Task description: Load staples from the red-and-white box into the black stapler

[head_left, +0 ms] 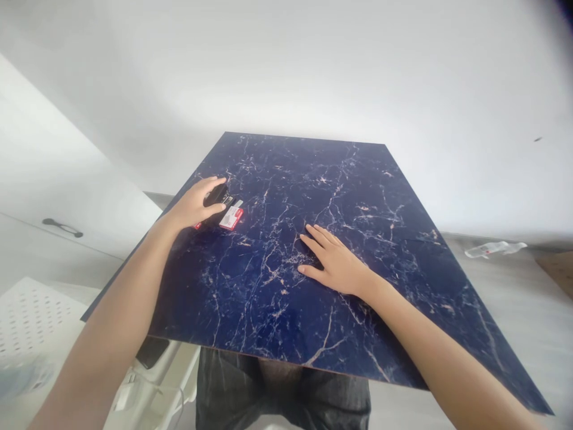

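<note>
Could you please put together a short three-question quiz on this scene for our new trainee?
1. Which thing lies beside the black item at the left hand?
A) a ceramic mug
B) a red-and-white packet
C) a pair of scissors

2. True or false: the right hand is palm-down at the marbled tabletop, fingers extended, with no object visible in its grasp.

3. Fill in the missing word: the tabletop's main colour, under its pale veins, is dark ____.

Key: 1. B; 2. True; 3. blue.
</note>
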A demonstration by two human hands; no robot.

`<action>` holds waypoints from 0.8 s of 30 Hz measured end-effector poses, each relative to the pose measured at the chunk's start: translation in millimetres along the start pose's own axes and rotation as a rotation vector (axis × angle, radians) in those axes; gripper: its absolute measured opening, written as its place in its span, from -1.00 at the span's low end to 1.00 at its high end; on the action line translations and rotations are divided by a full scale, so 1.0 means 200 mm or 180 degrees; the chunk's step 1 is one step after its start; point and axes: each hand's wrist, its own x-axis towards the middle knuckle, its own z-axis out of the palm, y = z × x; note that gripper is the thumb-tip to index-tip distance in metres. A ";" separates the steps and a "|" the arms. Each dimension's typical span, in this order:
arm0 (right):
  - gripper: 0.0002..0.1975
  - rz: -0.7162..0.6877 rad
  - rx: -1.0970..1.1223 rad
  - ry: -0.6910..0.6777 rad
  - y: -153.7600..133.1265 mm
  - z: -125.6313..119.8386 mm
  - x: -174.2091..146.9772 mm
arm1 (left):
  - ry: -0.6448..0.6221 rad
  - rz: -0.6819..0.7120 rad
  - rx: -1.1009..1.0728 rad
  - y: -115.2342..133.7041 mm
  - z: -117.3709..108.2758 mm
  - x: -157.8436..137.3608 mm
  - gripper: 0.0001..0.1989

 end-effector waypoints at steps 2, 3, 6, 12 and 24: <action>-0.15 -0.0005 -0.0008 0.0007 0.00 0.00 0.00 | -0.0061 -0.0133 -0.0460 -0.06 0.03 0.00 -0.20; -0.15 -0.0005 -0.0014 0.0010 0.00 0.00 0.00 | -0.0051 -0.0192 -0.0641 -0.08 0.04 0.00 -0.18; -0.14 0.0011 -0.0041 -0.0001 0.00 0.00 0.00 | -0.0004 -0.0284 -0.0938 -0.10 0.09 0.01 -0.14; -0.12 0.0029 -0.0066 -0.0048 -0.01 -0.01 0.00 | 0.0071 -0.0370 -0.1233 -0.08 0.11 0.03 -0.15; -0.09 0.0034 -0.0008 0.0056 -0.02 -0.01 0.01 | -0.0936 0.0720 -0.1390 0.46 0.31 -0.08 -0.25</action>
